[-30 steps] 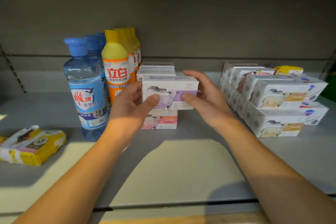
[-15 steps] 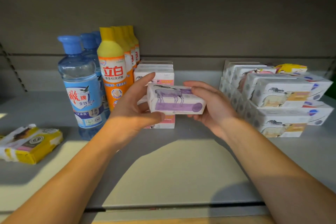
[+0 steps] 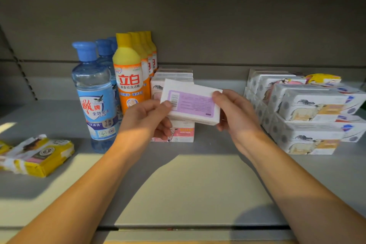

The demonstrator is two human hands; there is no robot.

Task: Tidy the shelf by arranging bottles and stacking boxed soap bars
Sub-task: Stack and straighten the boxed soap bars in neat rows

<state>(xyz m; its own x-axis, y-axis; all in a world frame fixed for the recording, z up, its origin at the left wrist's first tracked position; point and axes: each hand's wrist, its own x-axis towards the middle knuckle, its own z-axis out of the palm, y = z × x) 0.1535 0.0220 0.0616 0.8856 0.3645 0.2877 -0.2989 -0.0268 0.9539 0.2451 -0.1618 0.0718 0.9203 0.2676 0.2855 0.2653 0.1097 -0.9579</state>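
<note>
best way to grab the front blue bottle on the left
Take the front blue bottle by its narrow neck, just under the cap, coming from the front-left. It stands upright; the orange bottle crowds its right side and more blue bottles stand behind, so only the front and left are free.

Matt cardboard soap box, glossy plastic bottles

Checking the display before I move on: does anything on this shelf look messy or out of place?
Yes. The yellow soap packs lie loose and crumpled at the left front, apart from the stacks. The yellow pack sits askew atop the right boxes. Both hands hold the purple soap box back side up.
</note>
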